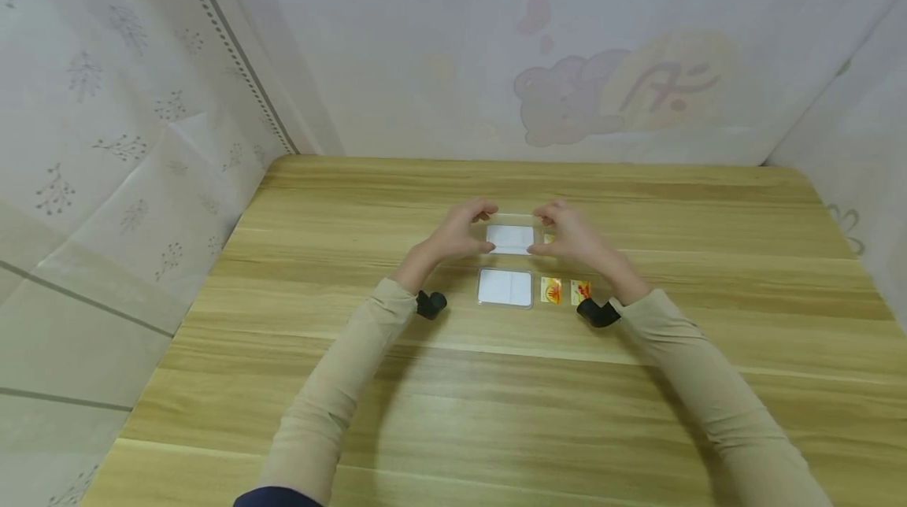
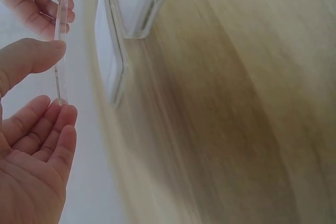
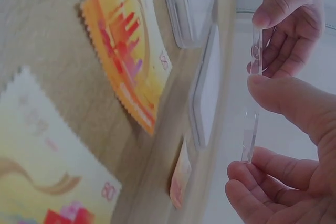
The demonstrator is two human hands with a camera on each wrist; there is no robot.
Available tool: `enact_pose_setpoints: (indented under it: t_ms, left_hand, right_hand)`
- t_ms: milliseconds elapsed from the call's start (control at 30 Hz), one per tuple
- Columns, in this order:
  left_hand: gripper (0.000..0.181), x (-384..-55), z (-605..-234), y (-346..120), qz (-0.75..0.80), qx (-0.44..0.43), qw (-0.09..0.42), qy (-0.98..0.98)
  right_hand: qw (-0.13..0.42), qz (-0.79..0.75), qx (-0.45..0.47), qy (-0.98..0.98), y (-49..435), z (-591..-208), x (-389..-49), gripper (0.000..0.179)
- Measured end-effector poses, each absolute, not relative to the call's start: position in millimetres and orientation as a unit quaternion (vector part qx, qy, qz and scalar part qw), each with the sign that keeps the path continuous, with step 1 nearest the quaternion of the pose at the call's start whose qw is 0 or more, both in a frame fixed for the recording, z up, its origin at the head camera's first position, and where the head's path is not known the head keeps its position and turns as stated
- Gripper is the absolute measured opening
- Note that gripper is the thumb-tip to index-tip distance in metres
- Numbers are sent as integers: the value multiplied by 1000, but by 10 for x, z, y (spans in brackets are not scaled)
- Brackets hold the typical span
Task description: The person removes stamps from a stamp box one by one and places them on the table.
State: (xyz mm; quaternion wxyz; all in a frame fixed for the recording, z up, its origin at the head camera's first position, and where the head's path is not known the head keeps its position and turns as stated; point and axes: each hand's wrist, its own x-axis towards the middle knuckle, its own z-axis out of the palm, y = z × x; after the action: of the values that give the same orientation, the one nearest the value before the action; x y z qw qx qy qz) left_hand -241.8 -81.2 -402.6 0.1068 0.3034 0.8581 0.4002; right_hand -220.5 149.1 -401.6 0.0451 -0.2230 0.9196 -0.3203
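Observation:
A thin clear plastic cover point(image 3: 251, 129) is held up above the table, seen edge-on in both wrist views. My left hand point(image 1: 457, 234) pinches its left side between thumb and fingertips, and my right hand point(image 1: 575, 238) grips the right side the same way. Below it, a flat case with a white insert point(image 1: 510, 239) lies on the table. Nearer to me lies a second such case point(image 1: 505, 288). To its right are two postage stamps, one with an orange-red design point(image 1: 550, 291) and another point(image 1: 581, 288). A third stamp point(image 3: 181, 179) lies beside the far case, partly covered by my right hand in the head view.
The wooden table point(image 1: 496, 412) reaches back to a printed cloth wall point(image 1: 397, 58), with another patterned cloth point(image 1: 127, 176) on the left. Black wrist mounts point(image 1: 598, 312) hang under both wrists, the right one close to the near stamps.

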Motion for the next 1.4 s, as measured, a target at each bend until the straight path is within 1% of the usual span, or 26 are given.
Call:
enact_pose_setpoints:
  t_ms: [200,400,600,700,967,1400]
  left_hand:
    - [61,-2421,-4061,-833,401,295,116,860]
    - [59,-2431,-4097,-838,393,291,126,863]
    - [59,-2425,-4146,-843,392,269,150,867]
    - [58,-2421,-4159,-844,392,263,157,868]
    - [58,-2431,-4176,-842,380,264,155,873]
    - [59,-2465,-4190,-828,359,264,158,881]
  right_hand:
    - [74,-333,-206,917,1467,-4054,-2212,66]
    - [84,-328,-200,919,1441,-4079,-2201,66]
    - [104,-327,-176,923,1389,-4094,-2188,66]
    - [102,-320,-180,925,1371,-4110,-2192,64]
    - [87,-316,-197,924,1358,-4143,-2220,62]
    - [86,-301,-208,927,1351,-4131,-2235,63]
